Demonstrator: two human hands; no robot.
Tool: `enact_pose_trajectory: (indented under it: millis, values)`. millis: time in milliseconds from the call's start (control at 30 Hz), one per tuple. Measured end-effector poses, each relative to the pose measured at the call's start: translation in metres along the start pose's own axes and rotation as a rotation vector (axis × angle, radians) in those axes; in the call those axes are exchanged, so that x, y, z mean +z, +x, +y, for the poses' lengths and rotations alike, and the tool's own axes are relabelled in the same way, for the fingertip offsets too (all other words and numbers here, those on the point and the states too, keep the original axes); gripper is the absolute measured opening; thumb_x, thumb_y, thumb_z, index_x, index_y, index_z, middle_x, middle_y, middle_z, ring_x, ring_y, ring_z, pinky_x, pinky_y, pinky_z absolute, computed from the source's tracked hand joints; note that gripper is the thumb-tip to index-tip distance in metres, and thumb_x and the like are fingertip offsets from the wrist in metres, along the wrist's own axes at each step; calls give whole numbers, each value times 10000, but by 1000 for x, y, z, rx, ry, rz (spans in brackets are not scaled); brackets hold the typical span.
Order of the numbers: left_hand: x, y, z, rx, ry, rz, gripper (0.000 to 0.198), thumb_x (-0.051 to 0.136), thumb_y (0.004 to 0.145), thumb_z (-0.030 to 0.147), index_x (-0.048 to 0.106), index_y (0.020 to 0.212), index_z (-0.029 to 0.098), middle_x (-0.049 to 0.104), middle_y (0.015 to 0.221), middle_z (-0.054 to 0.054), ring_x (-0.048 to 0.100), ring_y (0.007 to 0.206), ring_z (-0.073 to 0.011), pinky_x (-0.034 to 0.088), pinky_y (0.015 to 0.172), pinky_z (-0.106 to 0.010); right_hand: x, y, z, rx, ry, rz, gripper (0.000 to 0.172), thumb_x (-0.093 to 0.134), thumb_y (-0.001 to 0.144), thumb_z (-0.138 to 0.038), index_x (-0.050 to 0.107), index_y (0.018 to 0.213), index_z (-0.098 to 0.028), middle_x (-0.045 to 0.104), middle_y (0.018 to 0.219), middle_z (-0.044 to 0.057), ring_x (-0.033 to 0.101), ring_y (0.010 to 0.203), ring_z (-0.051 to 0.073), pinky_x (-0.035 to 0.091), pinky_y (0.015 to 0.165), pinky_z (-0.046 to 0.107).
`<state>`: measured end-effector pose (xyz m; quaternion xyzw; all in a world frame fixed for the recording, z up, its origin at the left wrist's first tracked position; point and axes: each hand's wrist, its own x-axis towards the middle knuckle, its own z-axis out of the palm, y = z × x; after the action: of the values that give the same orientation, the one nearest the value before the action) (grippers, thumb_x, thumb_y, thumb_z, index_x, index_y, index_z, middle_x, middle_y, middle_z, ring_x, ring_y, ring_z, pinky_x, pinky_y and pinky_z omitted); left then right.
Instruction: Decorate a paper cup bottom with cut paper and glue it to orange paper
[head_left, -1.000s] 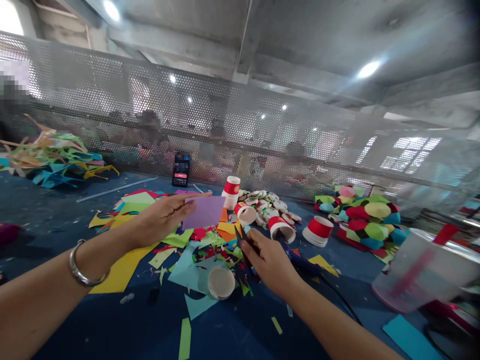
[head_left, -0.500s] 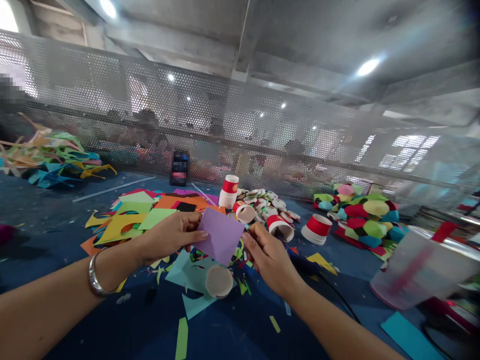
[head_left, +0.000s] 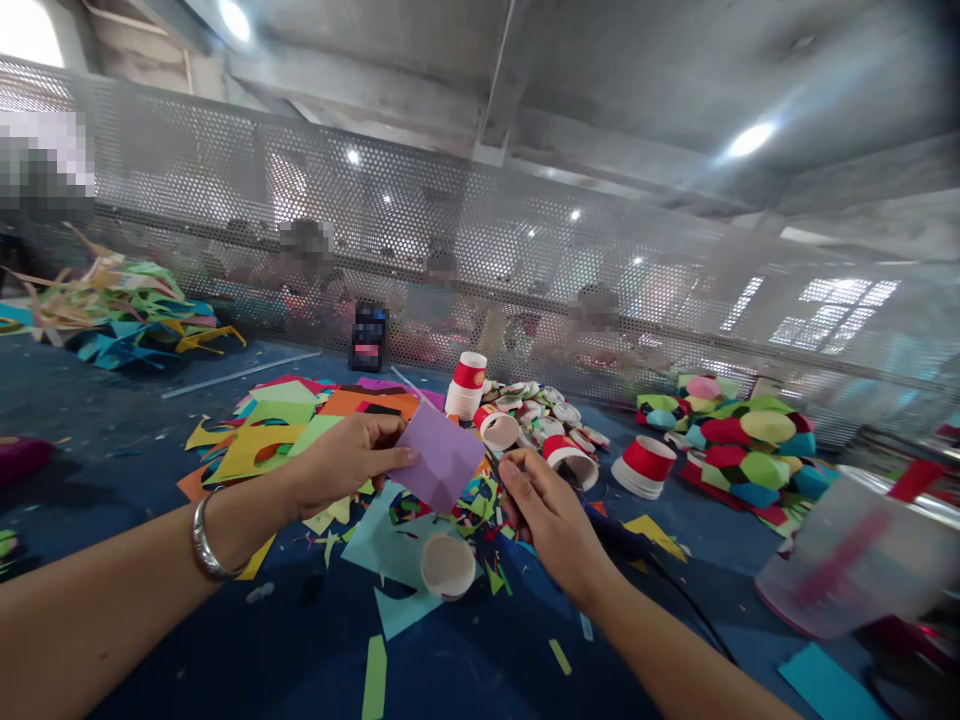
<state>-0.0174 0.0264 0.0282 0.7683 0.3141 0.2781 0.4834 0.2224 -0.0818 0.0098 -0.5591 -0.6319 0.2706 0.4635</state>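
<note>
Between the thumb and fingers of my left hand [head_left: 356, 458] is a purple sheet of paper [head_left: 439, 457], held up and tilted above the table. My right hand [head_left: 551, 515] is closed around scissors [head_left: 492, 462]; only a short dark part of them shows at the paper's right edge, and the handles are hidden in the fingers. Below the paper stands a white paper cup [head_left: 448, 567], its round opening or base facing up. It sits by a light blue paper piece [head_left: 382, 545] among small coloured scraps [head_left: 491, 505].
Coloured paper sheets [head_left: 255, 450] lie left. Behind are stacked red-and-white cups [head_left: 466, 385], a tipped cup [head_left: 570, 460], another stack [head_left: 643, 466] and a phone [head_left: 368, 337]. Patchwork paper balls [head_left: 742, 430] and a translucent bucket [head_left: 862, 560] stand right. A perforated screen [head_left: 450, 220] closes the back.
My right hand has drawn slightly away from the paper, so more of the dark scissors shows. The purple sheet has turned a little. The whole view has shifted slightly.
</note>
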Motion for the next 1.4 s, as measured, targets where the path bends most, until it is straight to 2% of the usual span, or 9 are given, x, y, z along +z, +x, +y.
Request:
enact_pose_trajectory:
  millis: [167, 300, 400, 600, 733, 1067, 1233, 1400]
  values:
    - [1, -1, 2, 5, -21, -20, 230, 644, 829, 396, 641, 900, 177, 561, 749, 27, 449, 602, -91, 374, 549, -242, 1, 0, 2, 12, -2, -37, 320, 492, 978, -554, 563, 1027, -246, 381, 599, -76, 323, 526, 115, 248, 481, 250]
    - [2, -2, 1, 14, -43, -77, 205, 644, 832, 382, 623, 827, 178, 559, 739, 29, 442, 597, -89, 363, 548, -240, 1, 1, 0, 0, -4, -43, 336, 502, 975, -541, 596, 979, -219, 408, 612, -62, 343, 541, 116, 262, 492, 257]
    - [3, -3, 2, 26, -51, -103, 219, 642, 843, 394, 635, 853, 175, 558, 753, 27, 449, 594, -84, 365, 554, -238, 1, 1, -2, -6, 17, -62, 334, 520, 969, -531, 595, 938, -207, 420, 625, -58, 353, 551, 115, 269, 502, 258]
    - [6, -4, 5, -34, -131, -70, 288, 675, 816, 459, 601, 827, 181, 565, 762, 30, 478, 608, -87, 408, 559, -232, 1, 2, -1, 1, 53, -73, 351, 532, 963, -542, 568, 875, -204, 412, 610, -69, 338, 533, 105, 260, 499, 253]
    - [6, -4, 4, -10, -136, -79, 303, 689, 814, 449, 567, 751, 178, 543, 719, 42, 456, 580, -77, 385, 550, -230, 1, 2, 0, 6, 89, -78, 334, 528, 971, -528, 568, 878, -210, 410, 620, -72, 318, 526, 100, 251, 493, 249]
    - [5, -4, 3, 10, -107, -92, 297, 680, 831, 461, 619, 832, 170, 526, 724, 42, 433, 577, -76, 347, 529, -224, 1, 2, -5, -34, 80, -84, 301, 545, 975, -484, 571, 878, -200, 440, 655, -58, 314, 544, 99, 246, 497, 250]
    - [4, -3, 0, 35, -82, -74, 300, 671, 834, 452, 580, 767, 174, 512, 704, 41, 426, 587, -81, 328, 544, -229, 1, 0, -10, -54, 56, -98, 295, 559, 968, -466, 553, 846, -198, 465, 677, -48, 330, 556, 99, 250, 501, 249]
    - [4, -2, 1, 30, -85, -52, 306, 659, 836, 473, 601, 809, 174, 524, 731, 31, 427, 615, -92, 346, 576, -239, 2, -1, -10, -36, 32, -101, 310, 563, 959, -482, 550, 845, -194, 454, 674, -48, 339, 563, 102, 247, 499, 248]
